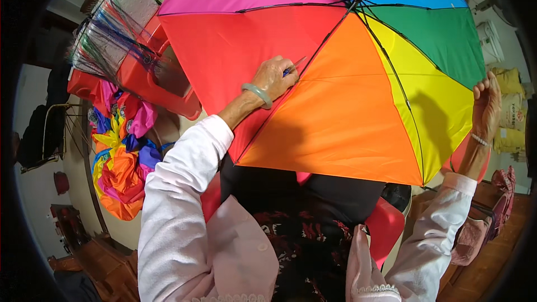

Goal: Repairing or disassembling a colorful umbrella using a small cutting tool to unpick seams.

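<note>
One open rainbow umbrella (347, 78) is recorded, filling the upper centre and right of the frame, seen from its inner side. Seven panels are counted in view: magenta, red, orange, yellow, green, blue and a sliver of purple at the top edge. Dark ribs are seen radiating from a hub near the top centre.

One red plastic chair (151, 72) is noted at the upper left, with one bundle of clear-wrapped folded umbrella pieces (109, 28) laid on it. One heap of multicoloured umbrella fabric (120, 156) is listed at the left, on a pale floor (75, 162). Several yellow sacks (509, 117) are stacked at the right edge. One maroon bag (503, 193) is set on dark wooden furniture (492, 257) at the lower right.

Two hands are counted, both in pale pink sleeves. The left hand (275, 77) is placed at the middle of the frame on the seam between the red and orange panels, fingers closed together on a thin blue tool (293, 67) held against a rib. One pale green bangle (257, 94) is worn on that wrist. The right hand (486, 105) is found at the right edge, fingers curled over the rim of the yellow panel, gripping the canopy edge. One bead bracelet (480, 140) is worn there.
</note>
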The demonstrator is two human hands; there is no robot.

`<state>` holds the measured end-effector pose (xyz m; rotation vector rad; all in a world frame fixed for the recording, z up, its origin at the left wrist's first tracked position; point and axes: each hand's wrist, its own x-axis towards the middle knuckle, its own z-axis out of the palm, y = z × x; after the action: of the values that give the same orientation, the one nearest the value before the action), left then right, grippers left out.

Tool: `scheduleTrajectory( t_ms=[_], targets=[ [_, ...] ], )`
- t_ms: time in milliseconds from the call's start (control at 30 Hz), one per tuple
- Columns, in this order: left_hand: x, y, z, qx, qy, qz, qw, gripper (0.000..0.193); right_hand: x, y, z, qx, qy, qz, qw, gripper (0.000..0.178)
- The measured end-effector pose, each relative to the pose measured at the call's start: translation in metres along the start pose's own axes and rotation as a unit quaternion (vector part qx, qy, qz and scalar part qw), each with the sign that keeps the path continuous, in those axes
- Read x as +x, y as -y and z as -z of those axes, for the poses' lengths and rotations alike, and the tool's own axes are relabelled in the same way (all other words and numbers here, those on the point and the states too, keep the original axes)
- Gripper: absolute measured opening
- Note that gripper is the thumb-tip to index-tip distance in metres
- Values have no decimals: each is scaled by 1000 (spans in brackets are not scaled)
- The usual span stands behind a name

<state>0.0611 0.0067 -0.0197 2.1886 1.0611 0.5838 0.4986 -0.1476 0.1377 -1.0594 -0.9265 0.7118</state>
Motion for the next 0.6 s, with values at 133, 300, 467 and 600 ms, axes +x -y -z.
scheduleTrajectory(
  t_ms=[133, 300, 467, 600],
  targets=[
    [-6, -11, 28, 54, 59, 46, 996, 20, -5, 5, -11, -26, -51, 12, 998, 30],
    [-13, -22, 38, 129, 140, 40, 981, 23, -10, 20, -28, -28, -42, 63, 997, 27],
    [-12, -30, 25, 279, 166, 66, 943, 21, -28, 46, -68, -36, -19, 81, 996, 24],
    [-6, -41, 23, 317, 183, 78, 928, 16, -37, 60, -78, -20, 20, 92, 995, 25]
  ],
)
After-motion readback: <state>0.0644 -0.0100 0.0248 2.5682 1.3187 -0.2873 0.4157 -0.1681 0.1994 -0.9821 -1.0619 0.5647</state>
